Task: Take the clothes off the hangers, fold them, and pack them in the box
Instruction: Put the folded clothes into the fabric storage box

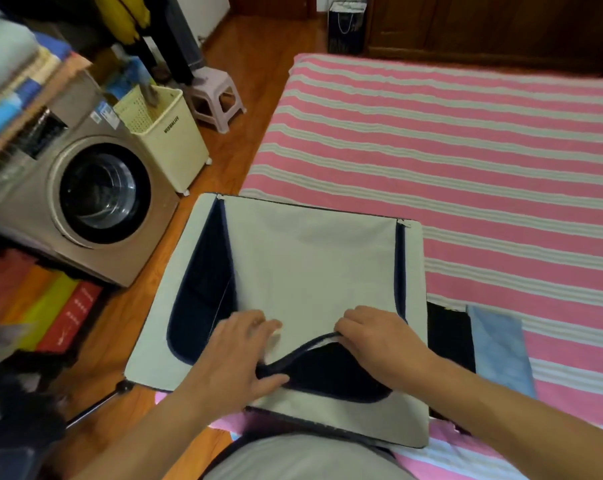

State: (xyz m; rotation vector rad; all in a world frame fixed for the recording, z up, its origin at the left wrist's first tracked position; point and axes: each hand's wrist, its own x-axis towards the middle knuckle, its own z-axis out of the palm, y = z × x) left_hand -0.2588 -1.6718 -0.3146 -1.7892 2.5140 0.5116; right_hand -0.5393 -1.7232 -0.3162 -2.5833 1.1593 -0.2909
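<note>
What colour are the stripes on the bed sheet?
Pink and pale grey-white stripes on the bed sheet, seen in the head view.

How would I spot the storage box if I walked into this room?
Find the bed with the pink and white striped sheet. At its near left corner lies the storage box, a flat pale grey fabric case with dark blue zipped edges. Unlike the folded dark and light blue clothes beside it, both hands, left and right, are pulling its flap open.

The cream laundry basket [175, 133], far up and left from the fingers [258, 323], carries a dark printed word, too blurred for reading.
</note>
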